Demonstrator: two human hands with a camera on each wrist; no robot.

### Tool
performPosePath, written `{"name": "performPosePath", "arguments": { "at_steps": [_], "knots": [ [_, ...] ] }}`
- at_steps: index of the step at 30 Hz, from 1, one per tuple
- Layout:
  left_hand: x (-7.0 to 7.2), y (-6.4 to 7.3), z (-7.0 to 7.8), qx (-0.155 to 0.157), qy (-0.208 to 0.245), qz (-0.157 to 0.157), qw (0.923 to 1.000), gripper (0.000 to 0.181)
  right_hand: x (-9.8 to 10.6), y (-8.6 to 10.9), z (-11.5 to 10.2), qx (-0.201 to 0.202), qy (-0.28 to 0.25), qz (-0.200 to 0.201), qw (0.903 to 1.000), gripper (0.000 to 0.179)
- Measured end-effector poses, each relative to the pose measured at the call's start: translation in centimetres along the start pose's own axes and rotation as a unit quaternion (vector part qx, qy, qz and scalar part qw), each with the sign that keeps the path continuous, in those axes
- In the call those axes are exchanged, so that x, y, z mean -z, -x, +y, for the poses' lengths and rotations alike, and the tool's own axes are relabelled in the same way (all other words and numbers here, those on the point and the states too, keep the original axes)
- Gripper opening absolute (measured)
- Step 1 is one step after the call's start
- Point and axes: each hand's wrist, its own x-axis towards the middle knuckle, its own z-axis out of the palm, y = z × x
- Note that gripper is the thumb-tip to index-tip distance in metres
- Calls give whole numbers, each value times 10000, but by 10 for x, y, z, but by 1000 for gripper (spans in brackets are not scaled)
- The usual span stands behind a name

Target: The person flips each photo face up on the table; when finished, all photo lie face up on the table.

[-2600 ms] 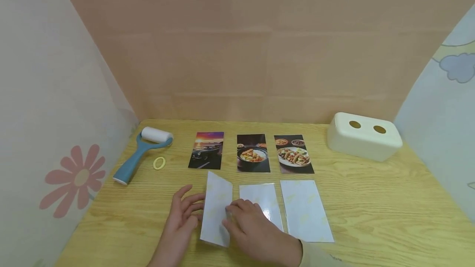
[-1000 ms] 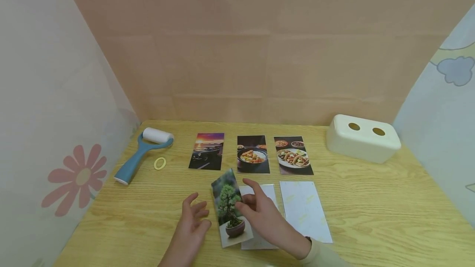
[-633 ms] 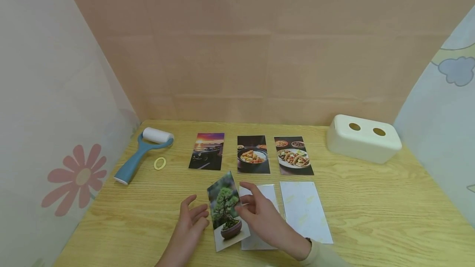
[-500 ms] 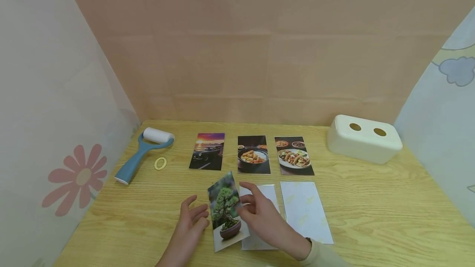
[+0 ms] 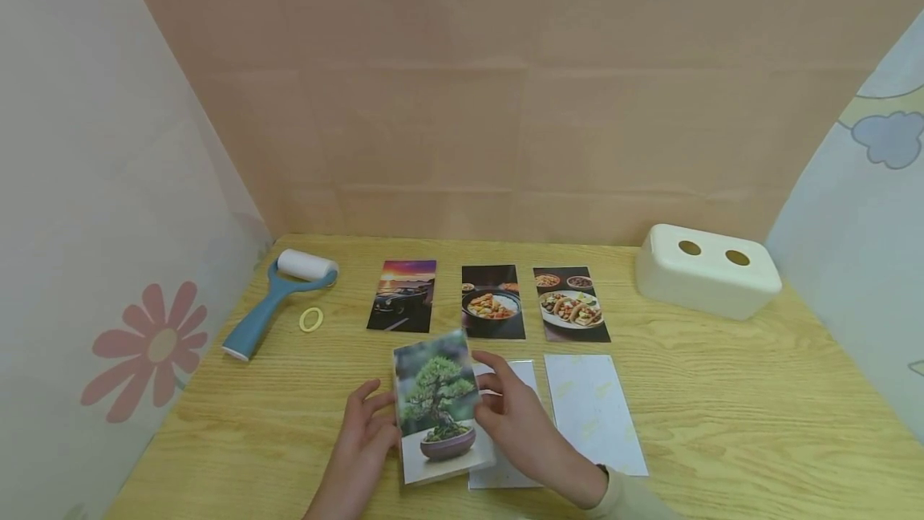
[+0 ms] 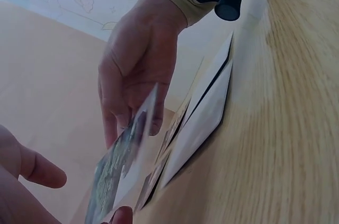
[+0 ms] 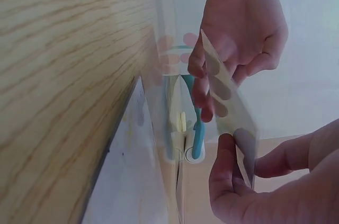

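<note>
A photo card with a bonsai picture (image 5: 436, 408) is held tilted above the near part of the table, its picture towards the head camera. My right hand (image 5: 516, 428) pinches its right edge, thumb on the picture side and fingers behind, as the right wrist view shows on the card's back (image 7: 230, 99). At the left edge is my left hand (image 5: 364, 436), fingertips touching the card and thumb apart from it in the left wrist view. Partly covered by the right hand lies a white-backed card (image 5: 523, 375); another white-backed card (image 5: 595, 416) lies right of it.
Behind lie three picture cards: a car at sunset (image 5: 401, 295), a rice bowl (image 5: 493, 303) and tacos (image 5: 573, 305). A blue-handled lint roller (image 5: 263, 311) and a yellow ring (image 5: 311, 319) sit at left. A cream box with two holes (image 5: 707, 271) stands back right.
The card has turned from its white back to its bonsai picture. Since half a second ago it has swung to face the head camera more squarely, its left edge meeting the left hand's fingers.
</note>
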Motion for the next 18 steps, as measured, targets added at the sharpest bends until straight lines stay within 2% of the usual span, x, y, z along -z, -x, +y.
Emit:
{"name": "performPosePath", "arguments": {
  "at_steps": [8,14,18],
  "knots": [
    [6,3,3,-242,-8,-120,9996,74,-1,0,0,-17,131,-89,9999,70],
    [5,5,6,-180,-198,-70,9996,81,0,-1,1,70,950,-287,9950,89],
    [6,6,8,-197,-195,-121,9995,86,0,0,1,126,1207,-316,9921,94]
  ]
}}
